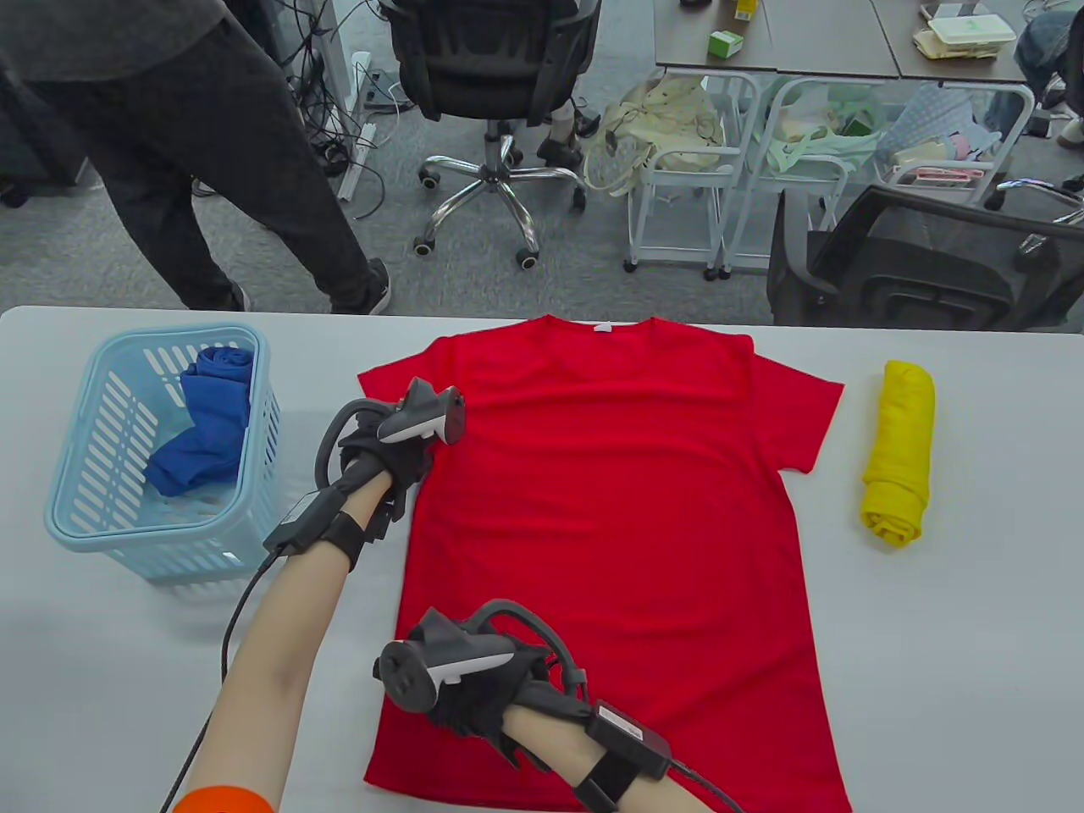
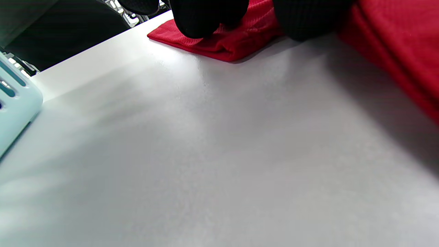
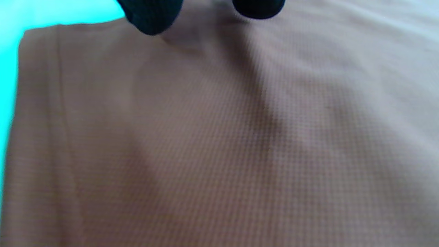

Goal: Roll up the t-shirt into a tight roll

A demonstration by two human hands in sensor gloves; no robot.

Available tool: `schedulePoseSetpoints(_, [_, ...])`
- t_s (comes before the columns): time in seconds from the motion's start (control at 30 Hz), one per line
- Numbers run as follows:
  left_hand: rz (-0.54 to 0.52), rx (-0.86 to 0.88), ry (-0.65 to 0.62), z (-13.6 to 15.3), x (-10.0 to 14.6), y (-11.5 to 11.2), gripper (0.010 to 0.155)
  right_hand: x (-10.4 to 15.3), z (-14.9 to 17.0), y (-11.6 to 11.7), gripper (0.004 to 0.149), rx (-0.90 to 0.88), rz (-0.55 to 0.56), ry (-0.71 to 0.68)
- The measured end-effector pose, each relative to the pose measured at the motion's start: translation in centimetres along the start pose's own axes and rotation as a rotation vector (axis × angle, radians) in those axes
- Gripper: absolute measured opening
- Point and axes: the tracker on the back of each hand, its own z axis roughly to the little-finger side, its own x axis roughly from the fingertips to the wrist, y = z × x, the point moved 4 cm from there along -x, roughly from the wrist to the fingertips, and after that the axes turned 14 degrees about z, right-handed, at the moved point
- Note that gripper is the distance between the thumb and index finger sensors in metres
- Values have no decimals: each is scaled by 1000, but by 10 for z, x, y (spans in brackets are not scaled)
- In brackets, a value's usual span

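Left hand (image 1: pixel 385 449) pinches red t-shirt (image 1: pixel 618 525) sleeve.

The table view was bright, evenly lit and sharp, with straight lines bowing slightly toward the edges. The tabletop (image 1: pixel 931 660) carried only faint, soft shadows beside the basket (image 1: pixel 102 525) and under the forearms. In the left wrist view, a broad patch of glare whitened the tabletop (image 2: pixel 192 68) near the red sleeve (image 2: pixel 223 43); the near surface was out of focus. The right wrist view was blurred and miscoloured: the shirt (image 3: pixel 219 144) rendered dull brown, the tabletop (image 3: pixel 7 51) cyan. The fingers (image 3: pixel 151 13) cast a soft shadow.
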Motion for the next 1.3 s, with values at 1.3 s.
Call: schedulePoseSetpoints(1.3, [-183, -167, 261, 55, 26, 30, 47, 5, -6, -70, 42, -310, 290, -135])
